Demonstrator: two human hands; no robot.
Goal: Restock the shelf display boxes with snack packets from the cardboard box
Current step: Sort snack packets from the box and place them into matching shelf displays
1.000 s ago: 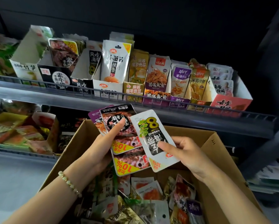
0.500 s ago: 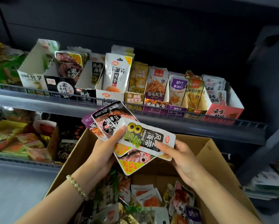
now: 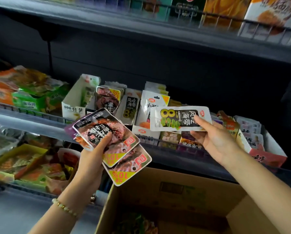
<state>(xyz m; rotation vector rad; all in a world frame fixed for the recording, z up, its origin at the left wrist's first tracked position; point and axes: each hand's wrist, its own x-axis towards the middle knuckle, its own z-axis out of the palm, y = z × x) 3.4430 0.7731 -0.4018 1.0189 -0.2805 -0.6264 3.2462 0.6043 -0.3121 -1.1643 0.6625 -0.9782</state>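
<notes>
My left hand [image 3: 92,159] grips a fan of dark meat-snack packets [image 3: 111,141] with yellow corners, held in front of the middle shelf. My right hand [image 3: 215,141] pinches a white and black seaweed packet [image 3: 180,118], held sideways in front of the row of display boxes. The matching seaweed display box [image 3: 130,107] stands on the shelf just left of that packet. Beside it is a box of dark meat packets [image 3: 107,98]. The open cardboard box [image 3: 175,191] sits below my hands, with several packets dimly visible inside.
The middle shelf has a wire front rail [image 3: 151,139] and further display boxes, ending in a red box [image 3: 266,156] at the right. Green and orange bags [image 3: 28,92] lie at the left. A lower shelf [image 3: 23,162] holds more snacks. An upper shelf [image 3: 225,16] hangs above.
My right hand has pulled the seaweed packet off the fan and carried it up and right, toward the display boxes. The view has tilted upward, so the upper shelf now shows.
</notes>
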